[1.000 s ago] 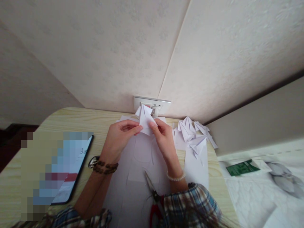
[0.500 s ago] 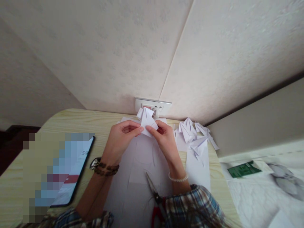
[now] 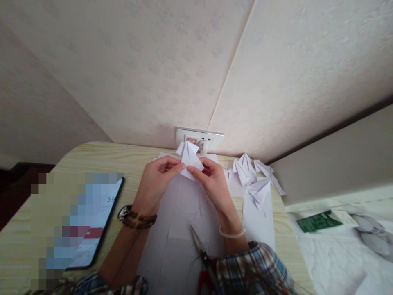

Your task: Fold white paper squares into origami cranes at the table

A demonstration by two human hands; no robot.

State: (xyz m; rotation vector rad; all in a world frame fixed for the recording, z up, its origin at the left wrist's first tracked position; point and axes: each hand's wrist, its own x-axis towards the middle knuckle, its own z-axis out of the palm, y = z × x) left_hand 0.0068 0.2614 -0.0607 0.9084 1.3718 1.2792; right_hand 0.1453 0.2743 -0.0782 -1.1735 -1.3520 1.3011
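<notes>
A folded white paper piece [image 3: 190,156], pointed at the top with small flaps, is held up between both hands over the table. My left hand [image 3: 158,176] pinches its left lower edge between thumb and fingers. On the other side my right hand [image 3: 211,178] grips the lower right part, its thumb pressed on the front. White paper sheets [image 3: 184,221] lie beneath the hands. Red-handled scissors [image 3: 201,248] rest on these sheets with the tips pointing away from me; their handles are partly hidden by my right sleeve.
Several folded paper pieces [image 3: 245,170] sit at the back right, by another white sheet [image 3: 259,221]. A tablet [image 3: 101,229], partly blurred out, lies left on the wooden table [image 3: 92,159]. Behind stands the wall with a socket [image 3: 215,137]. A green packet [image 3: 319,221] lies beyond the right edge.
The whole view has shifted slightly. Both hands keep hold of the folded paper, and my right thumb has moved a little left across its front.
</notes>
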